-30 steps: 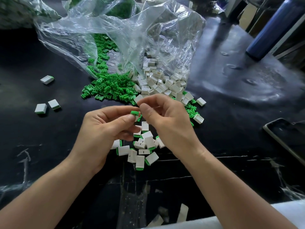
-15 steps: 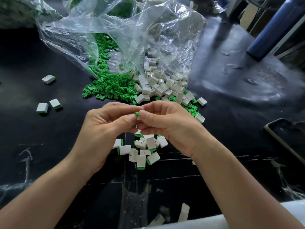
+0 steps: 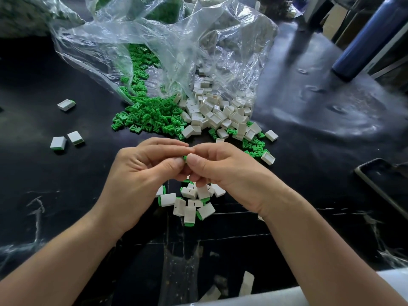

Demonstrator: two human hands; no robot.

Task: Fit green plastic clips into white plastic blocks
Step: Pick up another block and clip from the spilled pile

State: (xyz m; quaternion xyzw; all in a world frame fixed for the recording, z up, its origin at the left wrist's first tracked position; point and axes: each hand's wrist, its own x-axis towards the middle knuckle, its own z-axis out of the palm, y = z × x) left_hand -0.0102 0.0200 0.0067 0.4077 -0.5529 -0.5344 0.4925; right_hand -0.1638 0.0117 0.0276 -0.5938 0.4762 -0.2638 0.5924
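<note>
green clip [image 3: 184, 158], tiny sliver between left hand [image 3: 141, 173] and right hand [image 3: 223, 171]

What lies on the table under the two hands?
A heap of white blocks with green clips fitted. The left hand and right hand, pinching a green clip, cover its far part, so the count is hidden.

Daylight comes in from the upper right, laying a pale sheen across the dark table [image 3: 331, 111] and white glare on the crumpled clear bag [image 3: 198, 40]. The left hand [image 3: 141, 173] and right hand [image 3: 225, 171] look evenly lit and sharp. Toward the edges the view bends and softens; the near corners sit dim.
</note>
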